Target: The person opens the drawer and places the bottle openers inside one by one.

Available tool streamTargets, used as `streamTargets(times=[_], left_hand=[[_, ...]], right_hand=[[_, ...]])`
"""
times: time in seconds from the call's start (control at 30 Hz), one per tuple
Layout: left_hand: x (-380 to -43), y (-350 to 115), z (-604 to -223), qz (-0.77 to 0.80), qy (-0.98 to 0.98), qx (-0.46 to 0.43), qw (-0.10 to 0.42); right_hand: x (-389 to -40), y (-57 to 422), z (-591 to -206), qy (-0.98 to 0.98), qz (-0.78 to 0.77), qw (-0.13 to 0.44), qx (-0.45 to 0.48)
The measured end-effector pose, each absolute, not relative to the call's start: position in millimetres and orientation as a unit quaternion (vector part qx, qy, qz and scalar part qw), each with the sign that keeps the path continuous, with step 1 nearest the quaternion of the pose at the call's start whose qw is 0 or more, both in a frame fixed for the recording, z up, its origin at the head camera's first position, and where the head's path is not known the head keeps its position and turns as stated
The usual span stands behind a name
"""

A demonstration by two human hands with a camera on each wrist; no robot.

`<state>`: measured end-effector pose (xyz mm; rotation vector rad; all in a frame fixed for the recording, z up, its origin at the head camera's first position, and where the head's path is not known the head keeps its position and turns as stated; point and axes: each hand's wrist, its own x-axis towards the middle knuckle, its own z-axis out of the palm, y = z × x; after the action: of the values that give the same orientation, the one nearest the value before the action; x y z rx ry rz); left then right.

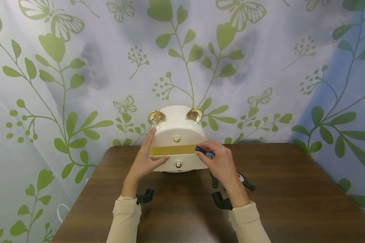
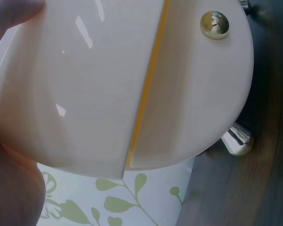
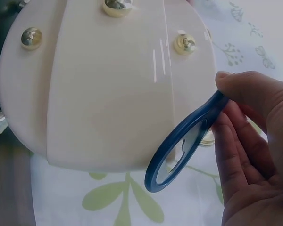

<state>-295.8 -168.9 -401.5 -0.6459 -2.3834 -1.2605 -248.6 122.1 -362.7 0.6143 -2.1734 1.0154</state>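
Observation:
A cream drawer box [image 1: 182, 133] with gold ear shapes and round gold knobs stands at the back of the table. One drawer [image 1: 167, 162] is pulled out, its yellow inside strip showing in the head view. My left hand [image 1: 143, 162] rests on the box's left side, index finger extended up and thumb stretched along the drawer's top edge. At the drawer's right end, my right hand [image 1: 217, 160] pinches a small blue magnifying glass [image 3: 172, 150] by its handle. In the right wrist view its rim points down and left, in front of the box. The drawer's contents are hidden.
Black-handled things, looking like more magnifying glasses [image 1: 247, 183], lie on the brown table [image 1: 292, 189] beside and below my right hand. Black wrist mounts [image 1: 222, 200] stick out inward from both wrists. A leaf-patterned curtain [image 1: 261, 60] hangs close behind the box.

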Motion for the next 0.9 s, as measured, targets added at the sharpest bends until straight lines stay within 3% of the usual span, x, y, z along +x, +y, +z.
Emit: streamTargets(times=[0.9], left_hand=[[-296.1, -168.6, -401.4, -0.442, -0.845, -0.232, 0.193]], right_hand=[[-255.7, 102.0, -365.6, -0.816, 0.354, 0.365, 0.275]])
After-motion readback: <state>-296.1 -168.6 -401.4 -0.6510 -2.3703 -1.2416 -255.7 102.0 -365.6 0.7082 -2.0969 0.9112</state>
